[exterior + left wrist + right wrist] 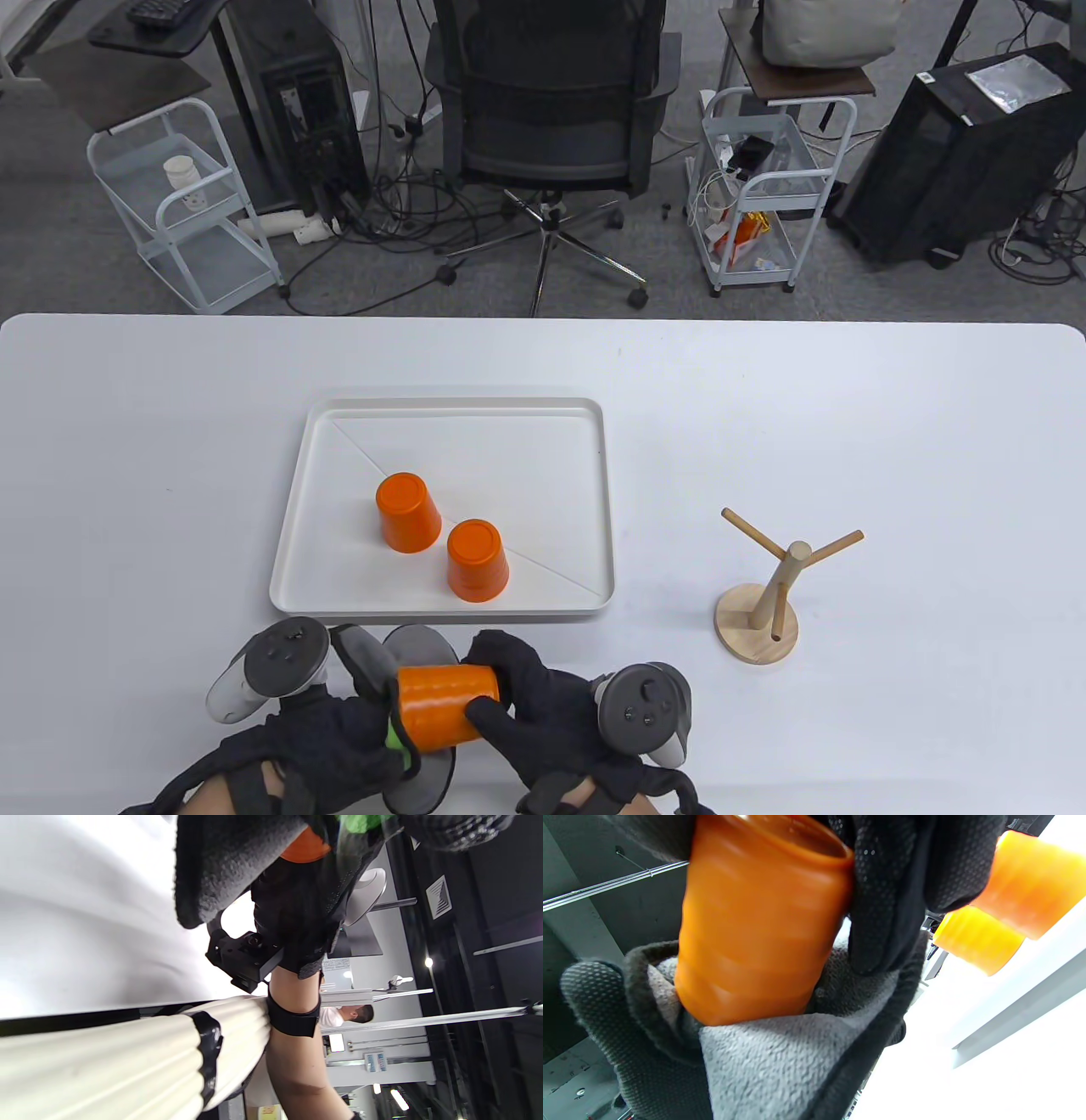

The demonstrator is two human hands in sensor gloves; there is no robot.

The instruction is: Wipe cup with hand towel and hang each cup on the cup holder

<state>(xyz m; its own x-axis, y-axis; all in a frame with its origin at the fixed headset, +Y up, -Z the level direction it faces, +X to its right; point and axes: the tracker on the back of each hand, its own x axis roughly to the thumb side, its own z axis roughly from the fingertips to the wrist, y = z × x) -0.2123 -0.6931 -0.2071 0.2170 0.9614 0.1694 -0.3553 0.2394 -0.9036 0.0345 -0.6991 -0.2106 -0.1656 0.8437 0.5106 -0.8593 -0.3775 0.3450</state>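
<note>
An orange cup [443, 706] lies on its side between my two hands near the table's front edge. My right hand [517, 696] grips its right end, fingers curled round it. My left hand [339, 739] holds the grey hand towel [416, 649] against the cup's left end. Close up in the right wrist view, the orange cup [759, 921] presses into the grey hand towel [780, 1065]. Two more orange cups [408, 513] [477, 560] stand upside down in the white tray [585, 424]. The wooden cup holder [768, 594] stands at the right with bare pegs.
The tray sits just beyond my hands. The cup holder is about a hand's width to the right of my right hand. Past the table's far edge stand an office chair [551, 110] and wire carts [182, 204].
</note>
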